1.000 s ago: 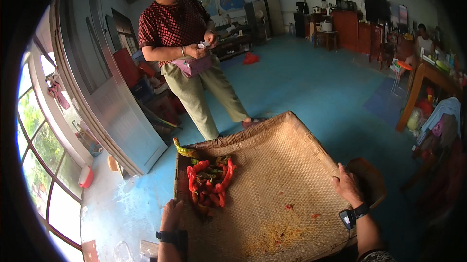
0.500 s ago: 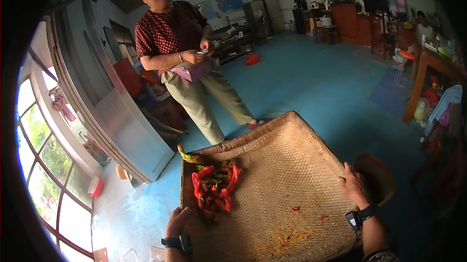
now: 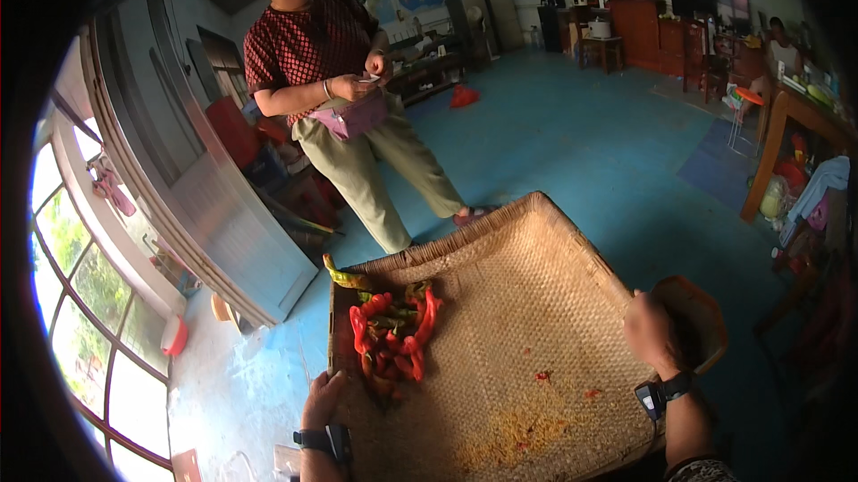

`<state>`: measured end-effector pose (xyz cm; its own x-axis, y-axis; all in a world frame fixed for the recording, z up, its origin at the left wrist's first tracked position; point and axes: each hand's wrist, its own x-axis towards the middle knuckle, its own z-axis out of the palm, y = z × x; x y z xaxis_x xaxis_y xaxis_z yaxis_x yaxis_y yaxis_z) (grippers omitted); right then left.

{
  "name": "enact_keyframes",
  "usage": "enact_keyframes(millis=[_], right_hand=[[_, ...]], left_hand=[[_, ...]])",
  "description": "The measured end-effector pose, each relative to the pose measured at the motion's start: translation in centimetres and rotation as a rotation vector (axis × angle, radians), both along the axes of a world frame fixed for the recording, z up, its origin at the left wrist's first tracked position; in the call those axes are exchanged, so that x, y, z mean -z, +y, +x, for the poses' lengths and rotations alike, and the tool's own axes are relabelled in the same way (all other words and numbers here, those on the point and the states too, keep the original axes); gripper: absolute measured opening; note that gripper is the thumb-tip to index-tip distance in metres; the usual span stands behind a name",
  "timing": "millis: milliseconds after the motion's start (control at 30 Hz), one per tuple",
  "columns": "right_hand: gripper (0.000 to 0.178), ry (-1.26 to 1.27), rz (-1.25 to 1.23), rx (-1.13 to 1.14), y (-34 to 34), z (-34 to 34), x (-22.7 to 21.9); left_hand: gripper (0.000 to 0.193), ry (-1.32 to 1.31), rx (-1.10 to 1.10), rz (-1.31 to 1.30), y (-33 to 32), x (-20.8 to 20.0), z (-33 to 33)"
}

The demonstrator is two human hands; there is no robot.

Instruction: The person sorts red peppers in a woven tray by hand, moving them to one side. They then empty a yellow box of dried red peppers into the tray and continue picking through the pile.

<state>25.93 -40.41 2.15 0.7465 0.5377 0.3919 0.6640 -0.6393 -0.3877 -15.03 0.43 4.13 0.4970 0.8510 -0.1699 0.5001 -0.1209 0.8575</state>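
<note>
A large square woven bamboo tray (image 3: 500, 303) is before me, its far edge tipped away. Its left side is gripped by my left hand (image 3: 323, 398), fingers closed over the rim. My right hand (image 3: 649, 332) is at the right rim and looks closed on it, though motion blurs the fingers. Red and green chili peppers (image 3: 393, 339) lie heaped along the tray's left side. One yellow-green pepper (image 3: 345, 276) rests at the far left corner. Pale yellow seeds (image 3: 523, 433) and a few red scraps are scattered over the near part.
Beyond the tray stands another person (image 3: 331, 80), holding something small and pale. An orange-rimmed container (image 3: 710, 325) is beside my right hand. A metal door (image 3: 214, 187) is at left; a wooden table (image 3: 778, 151) is at right. Far off, a red bag (image 3: 463, 96) lies on the blue floor.
The tray's far edge sits slightly higher in view, and the peppers have shifted a little within it. My right hand has become blurred at the rim. The other person's hands have moved slightly.
</note>
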Motion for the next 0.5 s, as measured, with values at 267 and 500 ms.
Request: enact_keyframes(millis=[267,500], right_hand=[[0.009,0.076,0.063,0.023,0.7,-0.5,-1.1],[0.008,-0.022,0.114,-0.011,0.5,-0.4,-0.9]], left_hand=[[0.038,0.045,-0.019,0.008,-0.1,-0.1,0.0],[0.037,0.017,0.001,-0.022,0.0,-0.1,0.0]])
